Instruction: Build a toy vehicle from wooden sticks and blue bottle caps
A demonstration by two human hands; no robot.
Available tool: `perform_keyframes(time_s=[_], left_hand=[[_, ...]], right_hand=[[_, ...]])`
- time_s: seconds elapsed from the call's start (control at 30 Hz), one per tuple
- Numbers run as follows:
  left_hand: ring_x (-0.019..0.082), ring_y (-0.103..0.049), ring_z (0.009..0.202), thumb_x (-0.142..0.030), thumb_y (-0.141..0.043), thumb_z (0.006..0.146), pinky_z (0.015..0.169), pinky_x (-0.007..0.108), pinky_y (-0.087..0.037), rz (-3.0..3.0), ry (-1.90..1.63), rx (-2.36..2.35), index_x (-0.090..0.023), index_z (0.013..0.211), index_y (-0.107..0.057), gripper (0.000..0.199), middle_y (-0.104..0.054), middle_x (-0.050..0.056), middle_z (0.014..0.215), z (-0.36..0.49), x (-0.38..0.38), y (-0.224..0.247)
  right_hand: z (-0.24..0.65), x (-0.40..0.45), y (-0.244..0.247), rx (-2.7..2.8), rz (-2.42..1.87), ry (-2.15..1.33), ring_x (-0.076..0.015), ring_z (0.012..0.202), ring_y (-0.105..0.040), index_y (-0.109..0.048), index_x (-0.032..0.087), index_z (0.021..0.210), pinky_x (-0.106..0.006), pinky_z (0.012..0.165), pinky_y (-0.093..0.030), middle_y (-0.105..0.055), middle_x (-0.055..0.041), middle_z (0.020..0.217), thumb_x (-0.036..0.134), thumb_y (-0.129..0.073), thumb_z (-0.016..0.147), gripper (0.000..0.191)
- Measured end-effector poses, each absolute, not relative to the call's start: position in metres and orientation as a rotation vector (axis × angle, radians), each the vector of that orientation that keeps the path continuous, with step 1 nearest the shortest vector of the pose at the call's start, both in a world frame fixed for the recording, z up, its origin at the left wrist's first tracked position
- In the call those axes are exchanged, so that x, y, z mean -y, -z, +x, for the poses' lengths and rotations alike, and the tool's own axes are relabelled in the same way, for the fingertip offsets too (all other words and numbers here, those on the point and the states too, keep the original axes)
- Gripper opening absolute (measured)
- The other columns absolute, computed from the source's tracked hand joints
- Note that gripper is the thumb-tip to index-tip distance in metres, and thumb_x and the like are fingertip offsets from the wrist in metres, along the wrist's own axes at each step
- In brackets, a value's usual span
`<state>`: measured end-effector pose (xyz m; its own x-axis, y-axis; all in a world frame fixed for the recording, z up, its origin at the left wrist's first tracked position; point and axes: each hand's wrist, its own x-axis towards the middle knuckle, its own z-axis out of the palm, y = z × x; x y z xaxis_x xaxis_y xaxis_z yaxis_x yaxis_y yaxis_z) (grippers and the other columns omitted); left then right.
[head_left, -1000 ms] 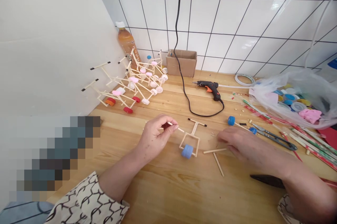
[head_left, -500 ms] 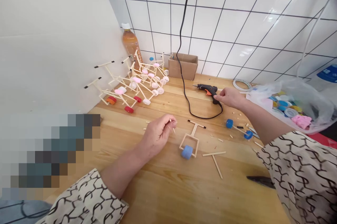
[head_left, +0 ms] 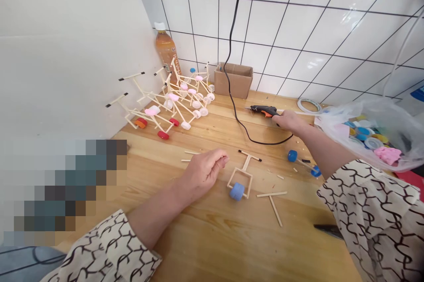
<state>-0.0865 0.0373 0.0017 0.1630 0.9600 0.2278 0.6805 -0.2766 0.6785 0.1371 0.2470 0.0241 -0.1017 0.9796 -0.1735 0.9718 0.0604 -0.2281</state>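
Clock positions are read from the small frame at the middle of the bench, with 12 toward the tiled wall (head_left: 271, 30).

Right hand (head_left: 287, 122), at 1 o'clock: fingers curled closed around the rear of the black-and-orange hot glue gun (head_left: 263, 110), which lies on its side with the nozzle pointing to 11 o'clock. Its black power cord (head_left: 255, 140) loops across the bench behind the hand.

Left hand (head_left: 207, 171), at 9 o'clock: fingertips drawn together against the thumb, hovering just beside the frame. Whether they pinch anything cannot be told. Nearest to it are the wooden stick frame (head_left: 240, 177) and its blue bottle-cap wheel (head_left: 237, 191), resting flat on the wooden bench (head_left: 198, 246), untouched by either hand. Two loose short sticks (head_left: 190, 153) lie just past the fingers.

At 3 to 4 o'clock lies a T-shaped stick piece (head_left: 271, 194). At 2 o'clock lies a stick axle with blue cap wheels (head_left: 301, 161).

A heap of finished stick frames with pink, white and red cap wheels (head_left: 172, 105) sits at 10 to 11 o'clock, with an amber plastic bottle (head_left: 165, 50) behind it. A cardboard box (head_left: 233, 81) stands at 12 o'clock against the wall. At 2 o'clock are a tape roll (head_left: 309, 105) and a clear plastic bag of bottle caps (head_left: 371, 136).
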Motion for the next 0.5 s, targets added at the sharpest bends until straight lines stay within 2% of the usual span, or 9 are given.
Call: perform_keyframes(time_s=[0.1,0.2,0.27,0.33,0.43,0.5], left_hand=[[0.011,-0.054,0.062,-0.029,-0.035,0.092,0.060,0.021,-0.039,2.064,-0.844,-1.554,-0.018,0.084,-0.055,0.024,-0.059,-0.001,0.067,-0.087,-0.039,0.001],[0.013,-0.058,0.071,-0.027,-0.036,0.092,0.066,0.023,-0.041,2.121,-0.855,-1.569,-0.018,0.090,-0.057,0.022,-0.064,0.002,0.077,-0.088,-0.040,0.000],[0.015,-0.058,0.073,-0.025,-0.036,0.091,0.068,0.024,-0.042,2.127,-0.889,-1.600,-0.018,0.093,-0.057,0.022,-0.064,0.004,0.079,-0.088,-0.040,-0.002],[0.015,-0.057,0.070,-0.025,-0.036,0.090,0.066,0.024,-0.042,2.085,-0.893,-1.640,-0.018,0.094,-0.057,0.023,-0.062,0.002,0.073,-0.088,-0.039,-0.006],[0.013,-0.054,0.063,-0.027,-0.036,0.090,0.060,0.022,-0.040,1.966,-0.885,-1.657,-0.018,0.091,-0.057,0.024,-0.058,-0.001,0.065,-0.087,-0.039,-0.009],[0.011,-0.050,0.057,-0.029,-0.039,0.088,0.055,0.021,-0.038,1.869,-0.886,-1.654,-0.018,0.086,-0.058,0.021,-0.053,-0.003,0.061,-0.085,-0.041,-0.008]], right_hand=[[0.135,-0.242,-0.028,2.271,-2.198,-0.459,-0.0162,0.074,-0.063,-0.062,0.013,0.094,-0.031,0.063,-0.050,-0.065,-0.0047,0.087,0.035,-0.052,0.088,0.025],[0.137,-0.226,-0.043,2.341,-2.132,-0.435,-0.0207,0.068,-0.062,-0.064,0.013,0.074,-0.029,0.055,-0.042,-0.064,-0.0066,0.068,0.036,-0.049,0.085,0.029],[0.149,-0.207,-0.059,2.390,-2.034,-0.402,-0.0211,0.072,-0.061,-0.063,0.015,0.079,-0.030,0.058,-0.041,-0.065,-0.0081,0.076,0.035,-0.047,0.085,0.026],[0.173,-0.181,-0.073,2.469,-1.902,-0.400,-0.0199,0.073,-0.059,-0.060,0.018,0.082,-0.030,0.062,-0.041,-0.066,-0.0077,0.081,0.035,-0.050,0.083,0.020],[0.225,-0.131,-0.078,2.613,-1.653,-0.512,-0.0201,0.072,-0.059,-0.061,0.026,0.080,-0.032,0.062,-0.043,-0.067,-0.0081,0.082,0.041,-0.056,0.076,0.017],[0.261,-0.096,-0.068,2.599,-1.589,-0.549,-0.0224,0.073,-0.062,-0.066,0.032,0.078,-0.035,0.061,-0.046,-0.069,-0.0102,0.083,0.052,-0.065,0.065,0.023]])
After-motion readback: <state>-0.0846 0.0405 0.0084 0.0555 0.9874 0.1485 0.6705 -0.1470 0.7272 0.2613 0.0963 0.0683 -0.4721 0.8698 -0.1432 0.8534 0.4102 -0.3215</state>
